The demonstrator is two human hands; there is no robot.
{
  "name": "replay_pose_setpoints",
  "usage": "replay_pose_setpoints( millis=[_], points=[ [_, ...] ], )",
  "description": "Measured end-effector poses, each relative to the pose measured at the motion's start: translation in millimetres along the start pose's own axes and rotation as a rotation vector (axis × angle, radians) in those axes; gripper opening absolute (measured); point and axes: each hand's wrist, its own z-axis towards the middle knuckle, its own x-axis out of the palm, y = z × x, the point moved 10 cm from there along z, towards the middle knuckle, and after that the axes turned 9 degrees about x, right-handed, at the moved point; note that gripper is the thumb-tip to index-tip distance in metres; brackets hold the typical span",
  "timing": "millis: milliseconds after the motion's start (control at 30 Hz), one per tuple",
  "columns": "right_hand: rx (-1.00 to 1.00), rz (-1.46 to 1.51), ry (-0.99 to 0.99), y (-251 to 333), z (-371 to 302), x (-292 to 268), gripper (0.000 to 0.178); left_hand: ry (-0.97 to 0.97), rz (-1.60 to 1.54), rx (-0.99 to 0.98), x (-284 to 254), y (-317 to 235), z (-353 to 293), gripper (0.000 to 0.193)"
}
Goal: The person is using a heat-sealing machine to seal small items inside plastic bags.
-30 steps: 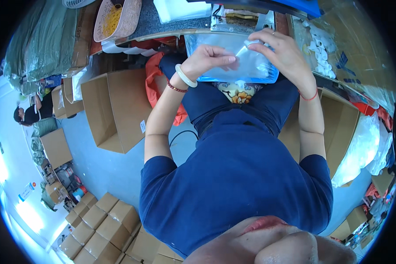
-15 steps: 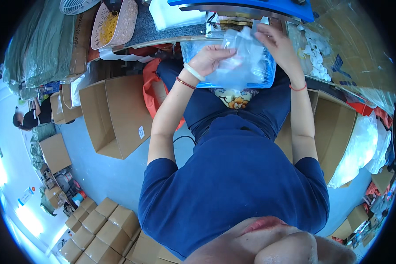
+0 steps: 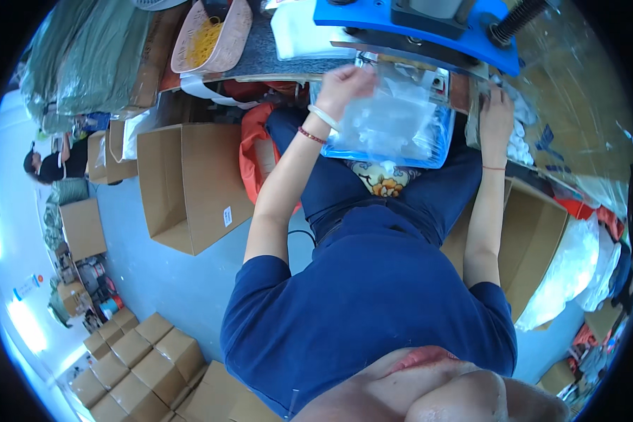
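Observation:
My left hand (image 3: 344, 88) is raised at the machine's front edge with its fingers bent. They are smeared by motion, so I cannot tell if they hold anything. Below and beside it, clear plastic bags (image 3: 394, 130) lie in a blue tray (image 3: 439, 156) on my lap. My right hand (image 3: 498, 116) rests at the table edge right of the tray, fingers stretched forward. Small white plastic parts (image 3: 519, 130) lie beside that hand, partly covered by it. A blue press machine (image 3: 415, 21) stands over the table in front of me.
A pink basket (image 3: 235, 35) with yellow rubber bands stands at the left, near a stack of clear sheets (image 3: 302, 32). Open cardboard boxes (image 3: 197, 183) (image 3: 531, 232) flank my legs. Stacked cartons (image 3: 137, 366) stand on the floor; another person (image 3: 60, 162) sits far left.
My hands have parted. The right went to the table edge by the white parts; the left moved slightly up. The plastic bags held between them now lie in the tray. The view has shifted.

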Motion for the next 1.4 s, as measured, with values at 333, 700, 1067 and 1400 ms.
replay_pose_setpoints(
  millis=[333,700,1067,1400],
  points=[
    [-0.078,-0.235,-0.202,16,-35,-64,0.037,-0.032,1.667,0.702,-69,-31,88,0.065],
    [-0.123,-0.025,-0.118,23,-23,-40,0.032,-0.03,1.554,0.77,-47,-32,-4,0.06],
    [0.014,0.467,-0.041,11,-15,-74,0.031,-0.086,1.262,0.874,-42,-79,-36,0.016],
    [0.212,1.106,0.642,101,-107,-33,0.03,0.033,0.353,0.311,-8,-63,-62,0.019]
  ],
)
